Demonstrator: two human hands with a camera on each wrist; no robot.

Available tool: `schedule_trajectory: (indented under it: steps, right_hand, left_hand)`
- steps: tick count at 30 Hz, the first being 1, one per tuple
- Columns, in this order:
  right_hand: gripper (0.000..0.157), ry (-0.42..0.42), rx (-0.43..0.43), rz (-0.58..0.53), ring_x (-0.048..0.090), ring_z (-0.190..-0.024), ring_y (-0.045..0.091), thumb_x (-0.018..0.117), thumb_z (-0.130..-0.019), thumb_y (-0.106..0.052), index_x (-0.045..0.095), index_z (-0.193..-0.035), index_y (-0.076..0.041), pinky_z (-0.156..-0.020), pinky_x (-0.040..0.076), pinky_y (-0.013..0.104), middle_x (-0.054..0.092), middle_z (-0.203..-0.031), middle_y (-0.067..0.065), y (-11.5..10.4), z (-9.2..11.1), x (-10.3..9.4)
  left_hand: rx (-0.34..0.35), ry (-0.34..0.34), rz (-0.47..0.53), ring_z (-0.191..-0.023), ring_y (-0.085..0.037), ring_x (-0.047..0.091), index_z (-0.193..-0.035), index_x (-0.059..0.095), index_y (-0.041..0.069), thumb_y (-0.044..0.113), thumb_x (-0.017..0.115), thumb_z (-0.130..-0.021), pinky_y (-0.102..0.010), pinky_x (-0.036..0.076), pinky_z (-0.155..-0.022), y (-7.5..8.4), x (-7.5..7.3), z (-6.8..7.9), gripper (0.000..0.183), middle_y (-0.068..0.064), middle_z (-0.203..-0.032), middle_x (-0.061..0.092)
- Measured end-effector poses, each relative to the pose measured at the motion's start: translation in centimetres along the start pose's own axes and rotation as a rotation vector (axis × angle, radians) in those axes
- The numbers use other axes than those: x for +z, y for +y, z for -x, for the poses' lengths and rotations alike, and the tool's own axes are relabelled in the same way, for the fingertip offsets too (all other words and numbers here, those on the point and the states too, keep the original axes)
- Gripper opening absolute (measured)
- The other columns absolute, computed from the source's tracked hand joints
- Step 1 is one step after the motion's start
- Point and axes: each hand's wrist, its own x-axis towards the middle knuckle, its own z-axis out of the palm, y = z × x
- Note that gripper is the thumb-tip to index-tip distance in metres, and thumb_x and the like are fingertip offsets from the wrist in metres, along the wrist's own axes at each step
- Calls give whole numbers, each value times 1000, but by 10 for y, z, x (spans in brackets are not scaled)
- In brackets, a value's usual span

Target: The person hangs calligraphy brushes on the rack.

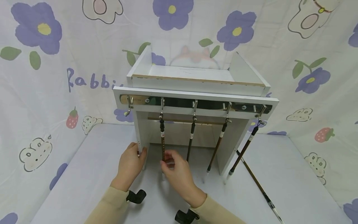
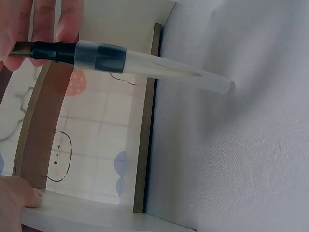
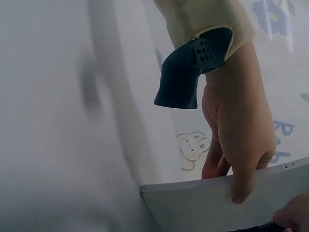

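Observation:
My left hand [image 1: 129, 166] grips the front edge of the left side panel [image 1: 142, 130] of a white wooden stand; in the right wrist view its thumb lies on the panel's inner face. My right hand [image 1: 180, 174] pinches the lower handle of a calligraphy brush [image 1: 162, 137] that hangs by its loop from the second hook from the left. In the left wrist view, that brush's clear cap [image 2: 178, 72] points down toward the table, with right-hand fingers [image 2: 43, 24] around the handle. Other capped brushes [image 1: 191, 140] hang from the hooks to the right.
A metal hook strip [image 1: 179, 103] runs across the stand's front, and its leftmost hook [image 1: 128, 105] bears nothing. Another brush [image 1: 260, 186] lies on the white table [image 1: 305, 193] at the right. Above the strip sits an open-topped shelf [image 1: 193, 73]. Printed cloth [image 1: 56, 102] surrounds everything.

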Motion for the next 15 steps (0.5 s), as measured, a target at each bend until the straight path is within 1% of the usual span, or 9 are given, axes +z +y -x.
schedule_trajectory:
  steps: [4,11,15]
  right_hand:
    - [29,-2,-7,-5,62,-92,12,67,-92,-12,59,-120,-11,-77,52,27,61,-102,-3,-1,1,-1]
    - [28,-1,-44,-39,62,-91,12,67,-90,-8,61,-116,-11,-77,54,33,63,-100,-1,-8,6,-10]
    - [27,-22,-52,-52,61,-91,11,69,-90,-9,61,-116,-14,-77,53,30,62,-100,-3,-13,13,-20]
  left_hand:
    - [3,-3,2,-75,-23,59,-98,66,-3,22,58,-95,-39,50,-63,-1,1,0,26,-11,-96,61]
    - [8,0,2,-72,-22,58,-98,66,-5,20,60,-95,-37,50,-60,-1,1,0,26,-10,-94,60]
    - [11,-5,-1,-71,-22,58,-101,66,-5,20,59,-95,-36,50,-59,-1,1,0,26,-9,-94,61]
